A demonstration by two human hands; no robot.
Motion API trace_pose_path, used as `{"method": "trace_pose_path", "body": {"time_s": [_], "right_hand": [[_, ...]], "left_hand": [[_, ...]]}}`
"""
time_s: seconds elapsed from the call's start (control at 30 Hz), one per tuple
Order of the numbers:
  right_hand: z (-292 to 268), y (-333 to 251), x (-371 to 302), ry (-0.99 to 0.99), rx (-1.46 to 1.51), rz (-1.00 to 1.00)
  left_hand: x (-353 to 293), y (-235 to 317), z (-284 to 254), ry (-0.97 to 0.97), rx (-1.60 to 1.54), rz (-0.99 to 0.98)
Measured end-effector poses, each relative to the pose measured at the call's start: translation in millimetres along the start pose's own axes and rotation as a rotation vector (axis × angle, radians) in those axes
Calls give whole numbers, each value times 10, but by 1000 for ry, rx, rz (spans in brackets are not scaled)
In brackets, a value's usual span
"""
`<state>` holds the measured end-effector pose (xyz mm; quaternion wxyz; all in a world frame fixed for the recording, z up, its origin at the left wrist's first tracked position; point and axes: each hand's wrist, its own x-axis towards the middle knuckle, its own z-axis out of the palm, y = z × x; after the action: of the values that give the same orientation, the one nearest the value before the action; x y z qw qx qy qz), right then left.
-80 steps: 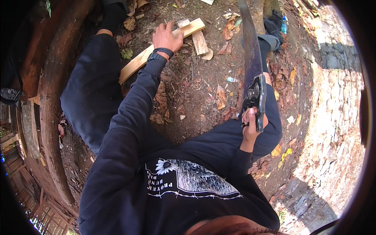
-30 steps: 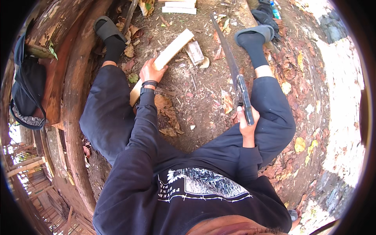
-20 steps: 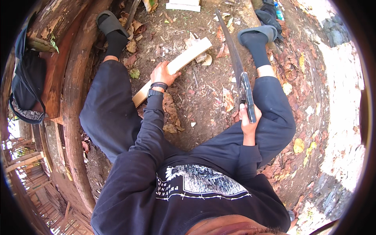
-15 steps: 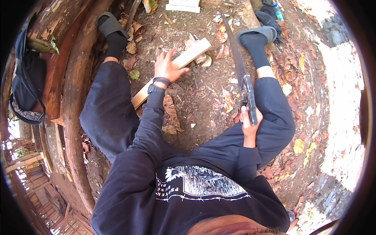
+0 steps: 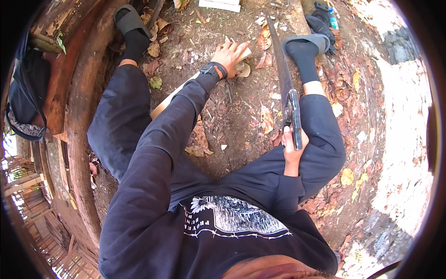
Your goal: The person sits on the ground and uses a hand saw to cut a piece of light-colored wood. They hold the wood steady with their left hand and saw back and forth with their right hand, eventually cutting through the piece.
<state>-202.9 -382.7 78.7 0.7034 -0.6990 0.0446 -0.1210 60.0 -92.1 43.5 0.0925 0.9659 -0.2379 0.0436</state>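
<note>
My right hand (image 5: pixel 293 151) is closed round the dark handle of a handsaw (image 5: pixel 281 65), whose long blade points away from me. The saw is held up beside my right knee. A pale squared length of wood (image 5: pixel 172 97) lies slantwise on the ground between my feet. Over its far end rests my left hand (image 5: pixel 227 58), fingers spread across the wood. The left forearm and sleeve hide much of the wood's near half.
Logs (image 5: pixel 86 116) run along the left side, with a dark bag (image 5: pixel 30 88) on them. White pieces (image 5: pixel 220 4) lie at the far edge. Beyond my right foot sits a dark bundle (image 5: pixel 320 21) beside a bottle (image 5: pixel 332 18). Dry leaves (image 5: pixel 267 118) litter the soil.
My left hand has moved forward and right along the wood, from its middle to its far end. My right hand and the saw have hardly moved.
</note>
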Motion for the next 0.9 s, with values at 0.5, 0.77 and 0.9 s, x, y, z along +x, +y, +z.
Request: {"method": "trace_pose_path", "body": {"time_s": [0.5,0.77,0.9], "right_hand": [[10,26,9,-18,-55,-3],[20,33,-7,-20,-44,4],[-7,30,2,-25,-36,1]], "left_hand": [[-8,161,91,-6,42,-249],[-16,-167,29,15,-11,-69],[-56,-86,50,45,-56,-72]]}}
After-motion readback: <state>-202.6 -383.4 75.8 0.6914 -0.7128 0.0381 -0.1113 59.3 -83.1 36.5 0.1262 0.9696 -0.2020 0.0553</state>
